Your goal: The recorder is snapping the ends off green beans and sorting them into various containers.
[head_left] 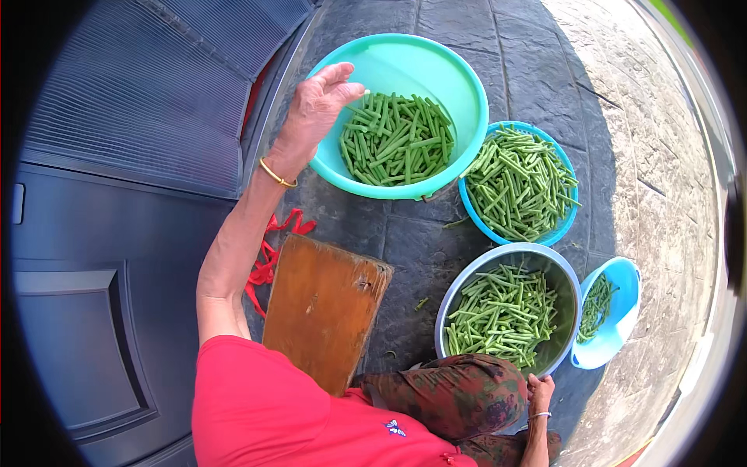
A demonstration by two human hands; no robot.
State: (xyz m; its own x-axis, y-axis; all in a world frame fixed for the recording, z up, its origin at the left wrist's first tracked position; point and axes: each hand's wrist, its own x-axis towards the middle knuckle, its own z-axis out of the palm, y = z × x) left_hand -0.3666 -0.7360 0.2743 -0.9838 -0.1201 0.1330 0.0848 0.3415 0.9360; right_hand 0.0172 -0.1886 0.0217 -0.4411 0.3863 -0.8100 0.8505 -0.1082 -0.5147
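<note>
Over the left edge of a turquoise plastic basin (475, 140), my left hand (320, 99) is raised, wearing a gold bangle, its fingers bent and apart from the thumb. It appears to hold nothing. Cut green beans (402, 140) lie in that basin. My right hand (540, 390), with a silvery bracelet, is at the lower rim of a stainless steel bowl (442, 298) and pinches that rim. More cut green beans (502, 312) fill the bowl, beside my knee. A blue plastic colander (474, 217) heaped with cut green beans (519, 181) stands between basin and bowl.
A wooden stool (324, 303) stands near my left arm, with a red ribbon (265, 271) beside it. A light blue plastic scoop-shaped container (621, 327) holding thin green pieces (596, 306) adjoins the steel bowl. A dark panelled door (70, 338) borders the left; stone paving (525, 76) lies underneath.
</note>
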